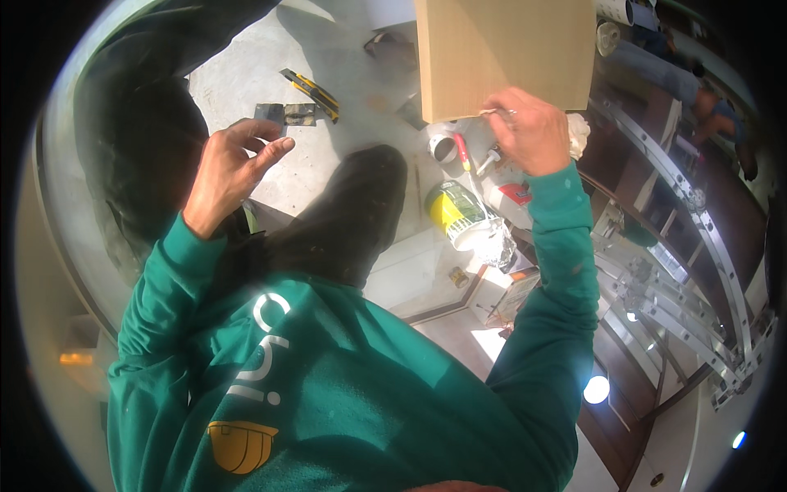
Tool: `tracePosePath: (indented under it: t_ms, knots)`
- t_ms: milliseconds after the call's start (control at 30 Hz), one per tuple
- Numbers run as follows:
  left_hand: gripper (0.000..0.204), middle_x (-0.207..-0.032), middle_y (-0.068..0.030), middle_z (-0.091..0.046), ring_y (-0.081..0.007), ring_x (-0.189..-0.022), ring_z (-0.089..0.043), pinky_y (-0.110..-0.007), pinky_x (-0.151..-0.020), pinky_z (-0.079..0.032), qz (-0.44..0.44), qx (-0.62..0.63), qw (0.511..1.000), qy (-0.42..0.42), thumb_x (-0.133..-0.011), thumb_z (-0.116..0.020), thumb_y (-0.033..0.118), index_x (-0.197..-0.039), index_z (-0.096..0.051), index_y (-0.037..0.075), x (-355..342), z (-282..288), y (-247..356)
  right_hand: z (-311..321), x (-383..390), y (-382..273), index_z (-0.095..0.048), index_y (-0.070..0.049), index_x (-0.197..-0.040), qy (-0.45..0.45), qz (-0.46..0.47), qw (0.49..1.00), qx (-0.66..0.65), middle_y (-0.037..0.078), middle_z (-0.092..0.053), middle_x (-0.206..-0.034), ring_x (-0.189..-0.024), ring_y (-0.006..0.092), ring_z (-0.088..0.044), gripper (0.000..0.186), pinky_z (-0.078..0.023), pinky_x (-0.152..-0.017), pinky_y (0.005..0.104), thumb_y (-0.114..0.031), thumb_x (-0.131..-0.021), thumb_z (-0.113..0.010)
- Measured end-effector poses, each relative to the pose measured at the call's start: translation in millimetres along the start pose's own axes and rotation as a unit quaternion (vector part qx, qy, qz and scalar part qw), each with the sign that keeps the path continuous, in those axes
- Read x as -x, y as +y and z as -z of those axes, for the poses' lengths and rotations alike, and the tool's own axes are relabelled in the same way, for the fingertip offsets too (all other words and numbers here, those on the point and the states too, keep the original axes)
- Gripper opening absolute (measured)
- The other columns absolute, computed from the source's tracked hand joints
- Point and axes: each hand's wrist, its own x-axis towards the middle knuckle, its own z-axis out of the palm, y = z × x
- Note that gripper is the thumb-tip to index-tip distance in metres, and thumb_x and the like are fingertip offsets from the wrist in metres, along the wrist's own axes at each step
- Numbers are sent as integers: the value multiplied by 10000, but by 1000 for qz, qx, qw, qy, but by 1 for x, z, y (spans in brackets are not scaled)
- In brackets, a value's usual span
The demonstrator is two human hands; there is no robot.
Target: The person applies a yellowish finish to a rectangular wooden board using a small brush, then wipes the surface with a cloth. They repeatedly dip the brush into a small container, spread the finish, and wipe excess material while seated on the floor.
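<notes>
My left hand (239,168) is raised over my legs, fingers loosely bent, thumb apart, nothing visible in it. My right hand (533,131) is closed at the lower edge of a pale wooden board (504,53), pinching something small I cannot make out. Beyond my left hand lie a yellow box cutter (314,97) and small dark flat pieces (295,113). Below the board are a metal can (443,148), a red-handled tool (461,150) and a yellow-and-white bucket (453,209).
A folding aluminium ladder (697,205) fills the right side. A person (705,107) is partly visible at upper right. My dark-trousered legs (344,205) rest on the pale floor (246,82). A white container (508,197) with red label stands near the bucket.
</notes>
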Motion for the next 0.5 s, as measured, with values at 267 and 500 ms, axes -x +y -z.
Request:
tracePosePath:
  t_ms: [267, 500]
  knots:
    - [457, -966, -152, -756, -209, -807, -713, -350, -683, -563, -3, 3, 1000, -7, -898, -794, 381, -1069, -744, -40, -1, -1, 1, -3, -4, -21, -710, -112, -885, 11, 21, 999, -22, 32, -680, -829, -738, 258, -675, 71, -531, -635, 356, -101, -818, -731]
    - [443, -925, -113, -738, -170, -790, -672, -327, -660, -528, -15, 16, 1000, 2, -898, -800, 360, -1076, -736, -40, 0, 0, -2, -7, -7, -37, -715, -113, -892, 16, 31, 998, -48, 33, -695, -853, -741, 263, -677, 77, -533, -635, 354, -98, -817, -728]
